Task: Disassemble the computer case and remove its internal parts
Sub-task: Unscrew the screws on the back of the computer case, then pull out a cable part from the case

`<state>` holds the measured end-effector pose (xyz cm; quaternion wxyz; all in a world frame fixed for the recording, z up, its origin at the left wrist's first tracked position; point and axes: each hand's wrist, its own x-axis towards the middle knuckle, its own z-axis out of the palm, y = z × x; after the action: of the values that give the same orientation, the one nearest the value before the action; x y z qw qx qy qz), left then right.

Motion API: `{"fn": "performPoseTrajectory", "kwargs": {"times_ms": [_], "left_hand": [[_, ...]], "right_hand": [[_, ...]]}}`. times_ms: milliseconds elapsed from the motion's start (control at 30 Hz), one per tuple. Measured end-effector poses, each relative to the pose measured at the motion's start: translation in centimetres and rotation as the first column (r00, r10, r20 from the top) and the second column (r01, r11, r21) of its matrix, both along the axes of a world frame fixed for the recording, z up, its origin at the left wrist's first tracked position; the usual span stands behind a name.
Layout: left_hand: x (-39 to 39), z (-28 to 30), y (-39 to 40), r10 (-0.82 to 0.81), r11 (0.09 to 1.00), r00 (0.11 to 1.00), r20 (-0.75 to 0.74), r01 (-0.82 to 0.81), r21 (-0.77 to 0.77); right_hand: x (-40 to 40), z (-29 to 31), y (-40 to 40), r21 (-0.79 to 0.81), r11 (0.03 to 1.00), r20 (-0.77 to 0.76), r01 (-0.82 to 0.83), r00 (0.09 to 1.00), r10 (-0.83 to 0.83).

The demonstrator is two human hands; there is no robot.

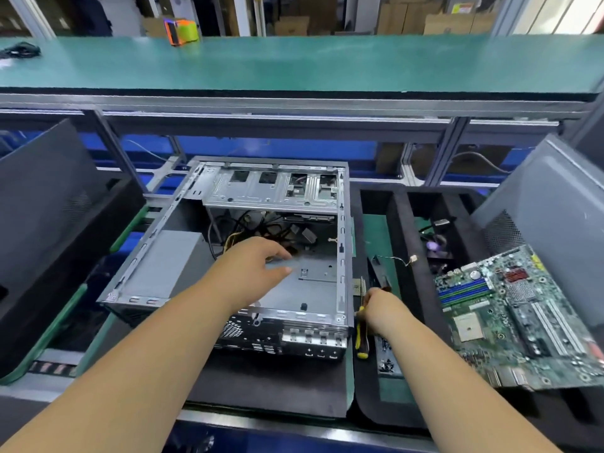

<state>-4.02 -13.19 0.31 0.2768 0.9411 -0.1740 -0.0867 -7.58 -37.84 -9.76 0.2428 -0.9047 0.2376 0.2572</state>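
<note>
Two bare forearms reach in from the near edge. One grip, the left hand (258,266), hangs inside the open computer case (228,243) with its fingers loosely curved and grasping nothing, the fingertips just above the bare metal floor of the case, close to the tangle of cables (261,228) at the far side. The other grip, the right hand (380,310), is clenched around a yellow-and-black screwdriver (361,335) just outside the case's right wall, handle pointing toward the near edge.

That case lies on its side on a dark mat on the counter (376,237), side panel off. Its motherboard (519,318) is already out, resting to the right on a black foam tray (402,223). Inside the case a grey power supply (170,266) still sits at the left, and the drive cage (274,188) spans the far end. A small pile of screws (387,361) lies just right of the case, near the screwdriver.

By my reading, the board removal is finished and the step in hand is clearing what remains: the loose cables, then the power supply or drive cage. The next move probably calls for the empty hand to gather or unplug the cables so they don't snag, while the screwdriver comes in for the screws that hold the power supply. I cannot tell from here where those screws are.
</note>
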Motion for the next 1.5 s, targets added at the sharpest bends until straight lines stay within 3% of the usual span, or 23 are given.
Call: {"fn": "performPoseTrajectory", "kwargs": {"times_ms": [100, 300, 467, 600, 733, 800, 867, 967, 1133, 1267, 1500], "left_hand": [[-0.1, 0.1, 0.3, 0.027, 1.000, 1.000, 0.013, -0.027, 0.002], [-0.6, 0.6, 1.6, 0.114, 0.992, 0.993, 0.017, -0.113, -0.061], [-0.2, 1.6, 3.4, 0.145, 0.989, 0.984, 0.101, -0.144, -0.024], [0.4, 2.0, 5.0, 0.165, 0.986, 0.978, 0.127, -0.161, -0.046], [1.2, 2.3, 6.9, 0.149, 0.986, 0.979, 0.140, -0.136, -0.098], [1.9, 2.7, 8.1, 0.125, 0.989, 0.981, 0.148, -0.111, -0.102], [2.8, 3.0, 9.3, 0.099, 0.992, 0.982, 0.158, -0.085, -0.092], [4.4, 3.1, 11.0, 0.056, 0.997, 0.981, 0.183, -0.045, -0.063], [6.8, 2.9, 12.6, -0.025, 0.999, 0.982, 0.186, 0.031, -0.028], [8.2, 2.5, 12.9, -0.096, 0.995, 0.976, 0.195, 0.098, 0.003], [9.1, 1.5, 12.6, -0.225, 0.972, 0.958, 0.179, 0.207, 0.114]], "right_hand": [[-0.5, -0.7, -0.3, 0.013, 1.000, 0.102, -0.016, 0.995, 0.014], [0.7, 0.3, -0.6, -0.034, 0.992, -0.009, -0.124, 0.992, 0.124], [1.7, 2.1, -1.7, -0.070, 0.997, 0.202, -0.013, 0.979, 0.027], [2.7, 6.0, -1.4, 0.060, 0.992, 0.505, 0.111, 0.854, -0.126], [3.2, 10.6, 1.9, 0.190, 0.982, 0.686, -0.015, 0.717, -0.122], [3.3, 12.4, 4.4, 0.249, 0.962, 0.708, -0.115, 0.699, -0.099], [3.7, 13.4, 7.0, 0.266, 0.944, 0.682, -0.197, 0.730, -0.040], [5.1, 13.6, 10.1, 0.163, 0.944, 0.574, -0.288, 0.806, 0.147], [7.8, 12.4, 13.4, -0.040, 0.885, 0.217, -0.464, 0.860, 0.461], [10.0, 11.0, 15.0, -0.165, 0.834, -0.020, -0.526, 0.847, 0.531], [13.4, 8.6, 16.0, -0.240, 0.760, -0.239, -0.603, 0.796, 0.556]]}}
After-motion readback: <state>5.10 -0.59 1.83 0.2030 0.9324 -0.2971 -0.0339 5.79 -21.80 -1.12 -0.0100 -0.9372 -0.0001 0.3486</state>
